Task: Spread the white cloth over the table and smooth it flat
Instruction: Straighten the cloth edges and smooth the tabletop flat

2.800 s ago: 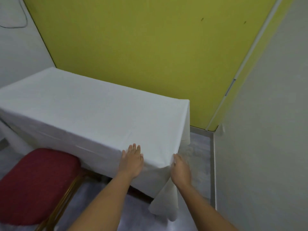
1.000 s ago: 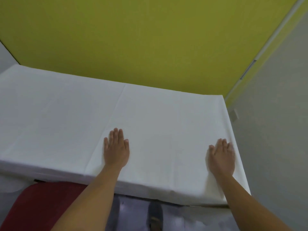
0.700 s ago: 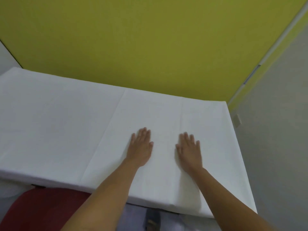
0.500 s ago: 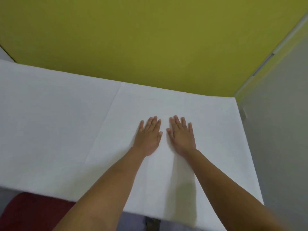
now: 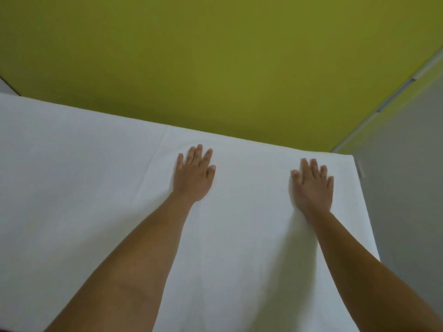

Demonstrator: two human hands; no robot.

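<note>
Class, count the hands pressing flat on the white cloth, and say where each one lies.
2. The left hand lies near the far edge, mid-cloth; the right hand lies toward the white cloth's right edge.

Cloth lies over the whole worktop, reaching its far and right edges. Your left hand rests flat on it near the far edge; your right hand, beside the far right corner.

White cloth flat over the table (one faint lengthwise crease)
</note>
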